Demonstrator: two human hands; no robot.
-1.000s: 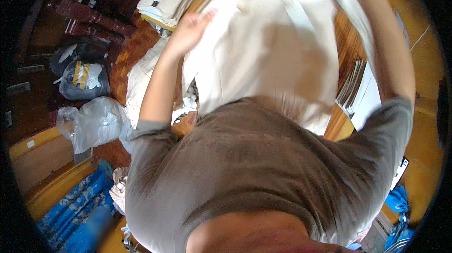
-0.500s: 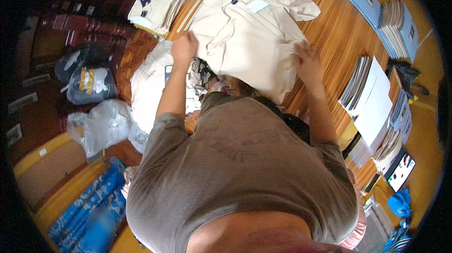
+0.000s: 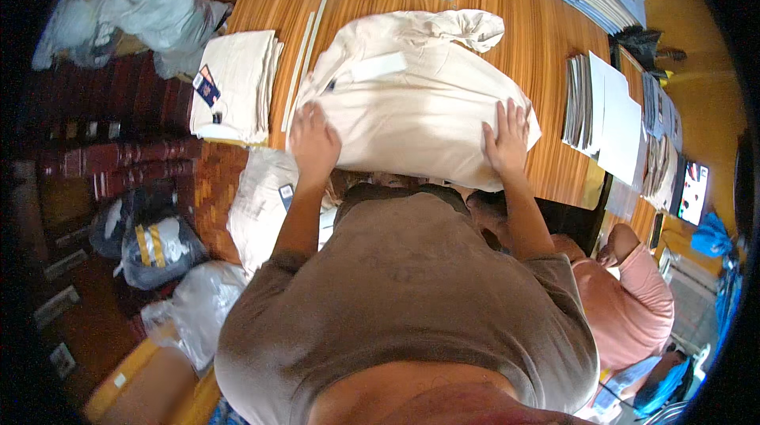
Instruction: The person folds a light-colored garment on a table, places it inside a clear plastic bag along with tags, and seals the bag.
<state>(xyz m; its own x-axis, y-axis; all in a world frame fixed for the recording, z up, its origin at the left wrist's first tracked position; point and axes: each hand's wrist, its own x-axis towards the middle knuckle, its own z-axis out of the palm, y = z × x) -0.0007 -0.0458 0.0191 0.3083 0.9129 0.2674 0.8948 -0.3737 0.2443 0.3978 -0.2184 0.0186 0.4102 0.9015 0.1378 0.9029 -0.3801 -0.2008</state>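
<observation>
Since earlier frame, left hand (image 3: 315,140) has gone from curled to flat, right hand (image 3: 508,138) now spread on cream garment (image 3: 427,116); fingers of both extended, gripping nothing, at garment's left and right sides; garment lies on wooden table (image 3: 538,37) at near edge, white card (image 3: 378,67) on top; folded cream stack (image 3: 237,85) to left, apart
</observation>
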